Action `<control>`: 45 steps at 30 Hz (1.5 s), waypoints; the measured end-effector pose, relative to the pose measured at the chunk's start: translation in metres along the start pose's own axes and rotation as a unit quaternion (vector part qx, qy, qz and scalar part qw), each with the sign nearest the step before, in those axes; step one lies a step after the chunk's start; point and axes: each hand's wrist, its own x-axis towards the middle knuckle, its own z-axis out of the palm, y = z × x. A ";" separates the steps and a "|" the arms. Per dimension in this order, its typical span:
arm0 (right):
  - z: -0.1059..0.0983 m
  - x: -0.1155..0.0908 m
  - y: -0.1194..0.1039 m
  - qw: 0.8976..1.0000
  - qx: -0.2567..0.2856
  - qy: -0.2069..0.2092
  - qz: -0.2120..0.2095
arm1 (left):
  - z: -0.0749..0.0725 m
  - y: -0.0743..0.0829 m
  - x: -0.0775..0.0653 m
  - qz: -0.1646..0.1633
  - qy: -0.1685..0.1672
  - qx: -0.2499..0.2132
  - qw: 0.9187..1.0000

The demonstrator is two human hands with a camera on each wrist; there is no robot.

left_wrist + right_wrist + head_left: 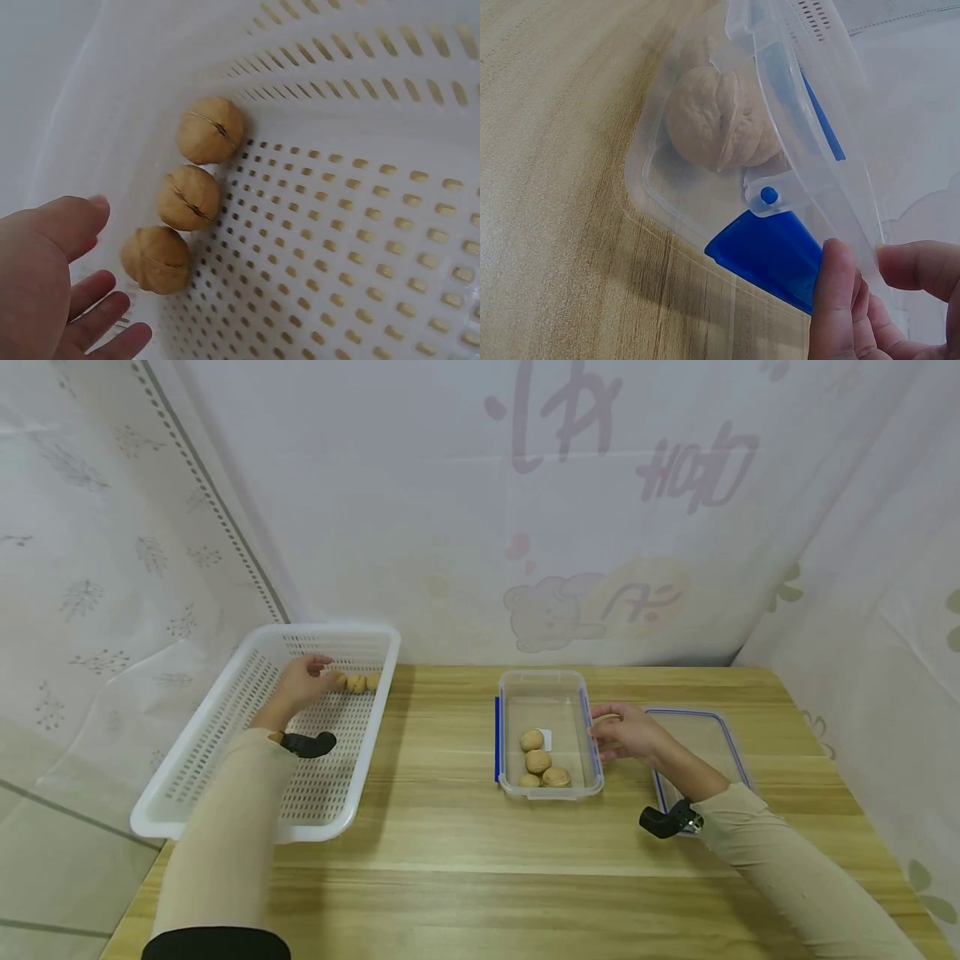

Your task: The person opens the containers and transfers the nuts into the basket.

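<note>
My left hand (300, 683) is inside a white perforated plastic basket (365, 785), just beside a row of three walnuts (356, 683). In the left wrist view the thumb and fingers are apart, and a small gap separates them from the nearest walnut (156, 259). My right hand (630, 732) holds the right side of a clear plastic food container (543, 792) with blue clips. Thumb and fingers pinch its rim by a blue clip (772, 255) in the right wrist view. Several walnuts (537, 761) lie in the near part of the container.
A clear lid with a blue seal (701, 735) lies on the wooden table (442, 835) to the right, partly beneath my right forearm. Printed white cloth (450, 510) hangs behind the table and along both sides.
</note>
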 end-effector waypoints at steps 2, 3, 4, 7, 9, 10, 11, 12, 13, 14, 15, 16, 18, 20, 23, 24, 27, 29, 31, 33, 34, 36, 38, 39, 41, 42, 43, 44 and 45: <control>0.000 0.001 0.001 1.000 -0.001 0.002 -0.001 | -0.005 0.005 -0.001 0.005 -0.005 0.005 1.000; -0.001 0.001 0.001 1.000 -0.001 0.002 -0.002 | -0.007 0.007 -0.001 0.009 -0.005 0.007 1.000; -0.001 0.001 0.001 1.000 -0.002 0.003 -0.002 | -0.009 0.010 -0.002 0.014 -0.006 0.010 1.000; -0.001 0.000 0.001 1.000 0.000 0.005 -0.001 | -0.015 0.016 -0.003 0.023 -0.009 0.016 1.000; -0.001 0.000 0.000 1.000 0.000 0.003 -0.002 | -0.019 0.018 -0.003 0.033 -0.011 0.033 0.999; -0.001 0.000 0.000 1.000 0.001 0.003 -0.001 | -0.020 0.020 -0.004 0.035 -0.014 0.041 0.998; -0.001 0.000 0.000 1.000 0.003 0.004 0.000 | -0.022 0.021 -0.004 0.039 -0.017 0.049 0.998; -0.001 -0.001 0.000 1.000 0.003 0.003 -0.001 | -0.023 0.022 -0.005 0.043 -0.021 0.057 0.997; -0.001 0.000 -0.001 1.000 0.004 0.002 -0.001 | -0.025 0.024 -0.006 0.045 -0.026 0.064 0.997; -0.001 -0.001 -0.001 1.000 0.002 0.000 -0.003 | -0.026 0.026 -0.007 0.049 -0.031 0.071 0.996; -0.001 -0.001 -0.001 1.000 0.002 0.000 -0.003 | -0.026 0.028 -0.008 0.050 -0.035 0.074 0.995; -0.001 0.000 -0.001 1.000 0.003 0.002 -0.001 | -0.027 0.030 -0.009 0.051 -0.041 0.077 0.995; -0.001 -0.001 -0.001 1.000 0.000 0.001 -0.002 | -0.029 0.035 -0.012 0.055 -0.050 0.083 0.994; -0.001 -0.001 -0.001 1.000 -0.001 0.002 -0.002 | -0.030 0.039 -0.015 0.061 -0.059 0.089 0.992; 0.000 0.000 0.000 1.000 0.000 0.003 0.000 | -0.030 0.046 -0.018 0.076 -0.071 0.097 0.990; 0.000 0.000 0.000 1.000 0.000 0.002 -0.001 | -0.030 0.048 -0.019 0.083 -0.074 0.098 0.989; 0.000 0.000 0.000 1.000 0.002 0.002 -0.001 | -0.028 0.058 -0.022 0.103 -0.084 0.111 0.985; -0.001 0.000 0.000 1.000 0.002 0.002 -0.001 | -0.027 0.065 -0.025 0.111 -0.088 0.121 0.982; -0.001 0.000 0.000 1.000 0.002 0.002 -0.001 | -0.025 0.072 -0.027 0.119 -0.089 0.135 0.980; -0.001 0.000 0.000 1.000 0.001 0.002 -0.002 | -0.023 0.079 -0.029 0.122 -0.089 0.147 0.977; -0.001 0.000 0.000 1.000 0.002 0.002 -0.002 | -0.021 0.082 -0.029 0.127 -0.089 0.152 0.976; -0.001 0.001 0.000 1.000 0.003 0.003 0.000 | -0.018 0.088 -0.030 0.134 -0.088 0.158 0.974; 0.000 0.001 0.001 1.000 0.003 0.003 0.001 | -0.015 0.094 -0.031 0.140 -0.087 0.162 0.973; 0.000 0.001 0.001 1.000 0.004 0.003 0.002 | -0.013 0.097 -0.032 0.145 -0.087 0.164 0.972; 0.000 0.001 0.001 1.000 0.003 0.004 0.003 | -0.010 0.103 -0.032 0.149 -0.088 0.167 0.971; 0.000 0.001 0.001 1.000 0.003 0.004 0.003 | -0.008 0.106 -0.032 0.150 -0.088 0.170 0.970; 0.000 0.001 0.000 1.000 0.003 0.004 0.003 | -0.006 0.109 -0.032 0.153 -0.087 0.175 0.969; 0.000 0.001 0.000 1.000 0.003 0.004 0.003 | -0.004 0.112 -0.033 0.157 -0.087 0.178 0.968; 0.000 0.001 0.000 1.000 0.003 0.004 0.003 | -0.002 0.115 -0.033 0.160 -0.086 0.179 0.967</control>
